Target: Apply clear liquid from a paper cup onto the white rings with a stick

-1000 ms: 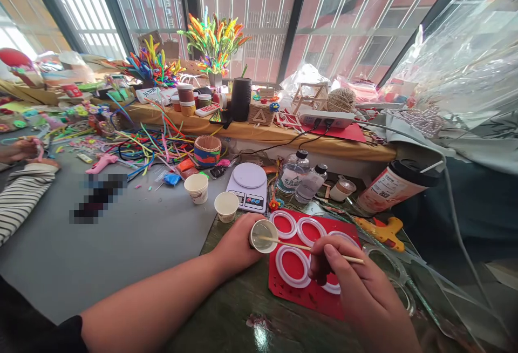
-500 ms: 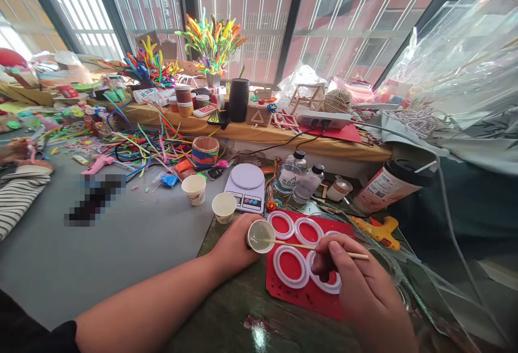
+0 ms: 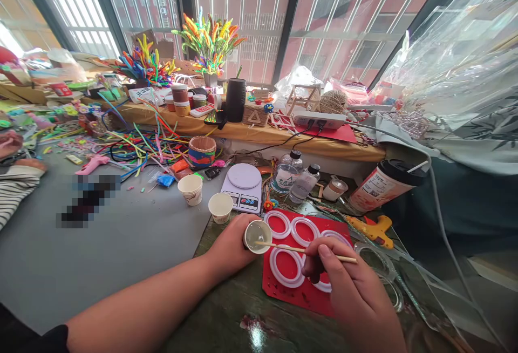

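Note:
My left hand (image 3: 233, 242) is wrapped round a small paper cup (image 3: 258, 236), tilted toward me with clear liquid inside. Between the fingers of my right hand (image 3: 343, 272) is a thin wooden stick (image 3: 289, 249), its far tip dipped in that liquid. Below the stick lies a red sheet (image 3: 283, 297) bearing several white ring-shaped molds (image 3: 285, 267); my right hand hides part of them. Just beyond my left hand stands another paper cup (image 3: 220, 207), and a third paper cup (image 3: 190, 189) is farther left. A white digital scale (image 3: 243, 185) sits behind the cups.
Two clear bottles with black caps (image 3: 286, 172) stand right of the scale. A yellow glue gun (image 3: 374, 231) and a large drink cup (image 3: 382, 185) are at the right. Pipe cleaners (image 3: 137, 145) clutter the back left. Another person's striped sleeve (image 3: 16, 191) shows at the left edge.
The stick's tip has shifted toward the near side of the cup, and my right hand has moved slightly left with it. The whole view has drifted a little.

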Available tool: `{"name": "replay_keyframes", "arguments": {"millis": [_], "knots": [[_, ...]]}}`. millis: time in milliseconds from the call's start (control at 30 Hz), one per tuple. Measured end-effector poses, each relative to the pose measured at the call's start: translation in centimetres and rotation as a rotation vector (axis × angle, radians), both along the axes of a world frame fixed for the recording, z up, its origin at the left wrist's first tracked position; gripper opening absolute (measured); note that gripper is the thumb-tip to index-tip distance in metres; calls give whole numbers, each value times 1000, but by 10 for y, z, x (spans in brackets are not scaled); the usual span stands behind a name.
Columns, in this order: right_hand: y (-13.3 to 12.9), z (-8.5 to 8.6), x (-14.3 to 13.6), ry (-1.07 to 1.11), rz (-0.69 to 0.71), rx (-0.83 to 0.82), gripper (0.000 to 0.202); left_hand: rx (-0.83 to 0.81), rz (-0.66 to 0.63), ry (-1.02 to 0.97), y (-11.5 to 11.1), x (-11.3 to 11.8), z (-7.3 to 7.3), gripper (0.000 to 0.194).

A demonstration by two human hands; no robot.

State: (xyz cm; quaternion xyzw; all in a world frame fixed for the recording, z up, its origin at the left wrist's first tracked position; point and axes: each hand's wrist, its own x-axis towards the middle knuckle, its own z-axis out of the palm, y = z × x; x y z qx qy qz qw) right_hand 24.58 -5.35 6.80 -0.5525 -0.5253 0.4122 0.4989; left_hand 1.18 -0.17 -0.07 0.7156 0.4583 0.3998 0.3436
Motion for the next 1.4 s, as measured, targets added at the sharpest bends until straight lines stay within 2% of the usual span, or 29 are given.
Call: {"name": "replay_keyframes", "arguments": {"millis": [33, 133, 300, 500, 800, 1067, 1400], "knots": [[0, -1, 0, -6, -12, 3, 48, 4, -2, 2, 0, 0, 0, 35], [0, -2, 0, -16, 63, -21, 49, 3, -8, 10, 1, 0, -1, 36], [-3, 0, -2, -23, -17, -1, 46, -24, -6, 18, 1, 0, -2, 36], [1, -2, 5, -5, 47, -10, 47, -20, -8, 2, 0, 0, -1, 34], [-1, 0, 3, -17, 31, 22, 46, -42, -19, -21, -1, 1, 4, 32], [0, -5, 7, 0, 42, 9, 45, -23, -16, -13, 0, 1, 3, 32], [-1, -6, 4, -7, 39, 85, 43, -31, -22, -4, 0, 1, 3, 34]]}}
